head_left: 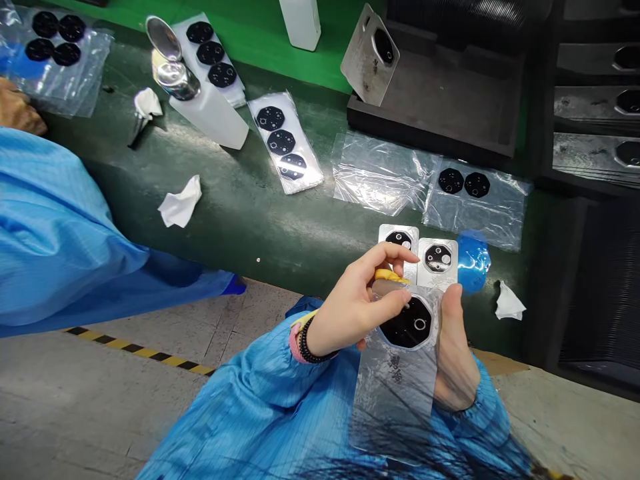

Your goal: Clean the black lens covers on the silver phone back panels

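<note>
Your left hand (350, 307) and right hand (453, 353) both grip a silver plate (400, 380); its black octagonal lens (411, 323) is seated, two finished plates (439, 261) rest on the counter (250, 213).

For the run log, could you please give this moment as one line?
left hand: fingertips on black octagonal lens cover | right hand: holds silver metal plate | green table
</note>
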Demonstrator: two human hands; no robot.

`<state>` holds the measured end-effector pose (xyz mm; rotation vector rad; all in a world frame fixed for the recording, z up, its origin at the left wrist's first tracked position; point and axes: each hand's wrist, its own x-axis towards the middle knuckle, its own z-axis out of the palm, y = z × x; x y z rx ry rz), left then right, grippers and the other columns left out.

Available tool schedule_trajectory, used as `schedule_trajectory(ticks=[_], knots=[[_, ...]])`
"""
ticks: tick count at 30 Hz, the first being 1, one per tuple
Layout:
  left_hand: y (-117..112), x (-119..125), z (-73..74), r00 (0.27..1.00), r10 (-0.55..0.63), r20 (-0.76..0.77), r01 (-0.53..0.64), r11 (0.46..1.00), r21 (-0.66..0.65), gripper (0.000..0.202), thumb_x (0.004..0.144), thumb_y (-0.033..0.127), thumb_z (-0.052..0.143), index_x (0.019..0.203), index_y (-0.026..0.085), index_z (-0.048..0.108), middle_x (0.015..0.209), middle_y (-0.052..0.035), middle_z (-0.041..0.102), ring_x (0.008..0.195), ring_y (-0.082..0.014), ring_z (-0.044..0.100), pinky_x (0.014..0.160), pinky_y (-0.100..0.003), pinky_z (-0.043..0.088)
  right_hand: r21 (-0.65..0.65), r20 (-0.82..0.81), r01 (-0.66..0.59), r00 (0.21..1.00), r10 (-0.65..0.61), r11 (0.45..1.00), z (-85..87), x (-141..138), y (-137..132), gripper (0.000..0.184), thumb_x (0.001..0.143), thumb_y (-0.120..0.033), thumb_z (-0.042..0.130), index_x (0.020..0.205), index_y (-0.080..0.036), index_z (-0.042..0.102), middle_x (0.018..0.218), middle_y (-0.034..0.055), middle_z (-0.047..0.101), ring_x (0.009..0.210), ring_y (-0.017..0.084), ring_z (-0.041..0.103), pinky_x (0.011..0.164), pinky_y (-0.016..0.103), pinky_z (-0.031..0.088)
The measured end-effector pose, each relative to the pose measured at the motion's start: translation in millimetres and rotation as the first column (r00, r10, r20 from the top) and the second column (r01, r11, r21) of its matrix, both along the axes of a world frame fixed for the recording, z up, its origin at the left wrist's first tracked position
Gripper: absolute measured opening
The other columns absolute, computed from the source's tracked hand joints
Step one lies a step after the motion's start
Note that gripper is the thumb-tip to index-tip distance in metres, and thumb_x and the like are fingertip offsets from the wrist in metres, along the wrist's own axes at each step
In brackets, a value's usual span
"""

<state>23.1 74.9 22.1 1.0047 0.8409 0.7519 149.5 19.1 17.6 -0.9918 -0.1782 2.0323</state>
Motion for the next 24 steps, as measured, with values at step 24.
schedule_trajectory(ticks=[24], knots=[[-58,-5,-33.4,0.818,0.071,0.571,0.185,0.907,-0.378,0.036,0.086,0.018,0.067,0.121,0.023,0.059,0.115,-0.0076,0.070,0.098,-0.0225,0.070,0.085,-0.033,0.057,0.294,0.634,-0.400,-0.598,-0.490,0.868,-77.4,143,-34,0.030,0.092,-0.038,0.046,0.085,-0.019,0.069,0.084,0.0082,0.071,0.078,0.023,0.065,0.070,0.038,0.052]])
